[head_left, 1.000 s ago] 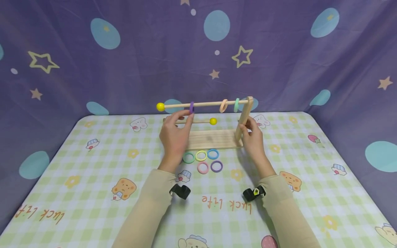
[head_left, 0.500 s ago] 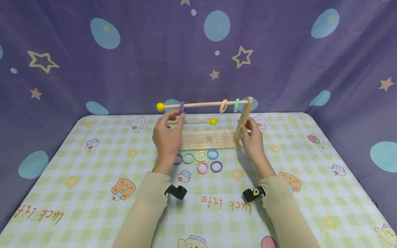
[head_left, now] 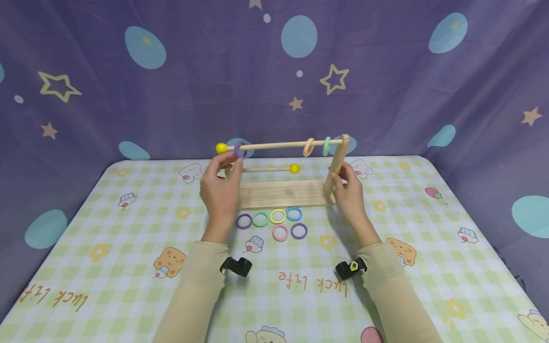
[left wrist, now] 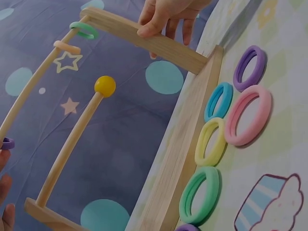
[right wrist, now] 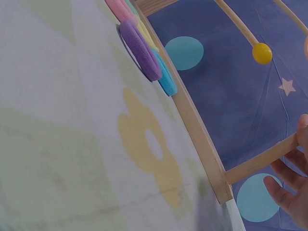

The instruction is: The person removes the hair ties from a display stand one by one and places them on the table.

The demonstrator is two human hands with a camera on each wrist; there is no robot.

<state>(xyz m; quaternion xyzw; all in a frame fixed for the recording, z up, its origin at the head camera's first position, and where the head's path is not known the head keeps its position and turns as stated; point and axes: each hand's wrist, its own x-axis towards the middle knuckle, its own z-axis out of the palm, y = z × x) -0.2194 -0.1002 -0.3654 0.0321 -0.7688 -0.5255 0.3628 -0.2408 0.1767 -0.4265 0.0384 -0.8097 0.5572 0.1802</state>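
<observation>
My left hand (head_left: 220, 186) pinches a purple hair tie (head_left: 239, 150) at the upper rod (head_left: 274, 145), just right of the yellow ball (head_left: 221, 148) on its end. An orange hair tie (head_left: 308, 147) and a mint one (head_left: 327, 146) hang on that rod near the upright post (head_left: 337, 164). My right hand (head_left: 349, 190) grips this post, thumb on the near side. In the left wrist view only some left fingertips (left wrist: 5, 185) show at the edge. The wooden base (head_left: 287, 193) stands on the table.
A lower rod (head_left: 266, 169) with a yellow ball (head_left: 294, 168) points right from a short post. Before the base lie loose hair ties: purple (head_left: 244, 221), green (head_left: 260, 219), yellow (head_left: 277, 216), blue (head_left: 294, 214), pink (head_left: 280, 232) and another purple (head_left: 299, 231). A patterned curtain (head_left: 377, 95) hangs behind.
My left hand has moved left along the upper rod with the purple hair tie, toward the yellow ball. A purple hair tie on the table has come into view. My right hand stays put.
</observation>
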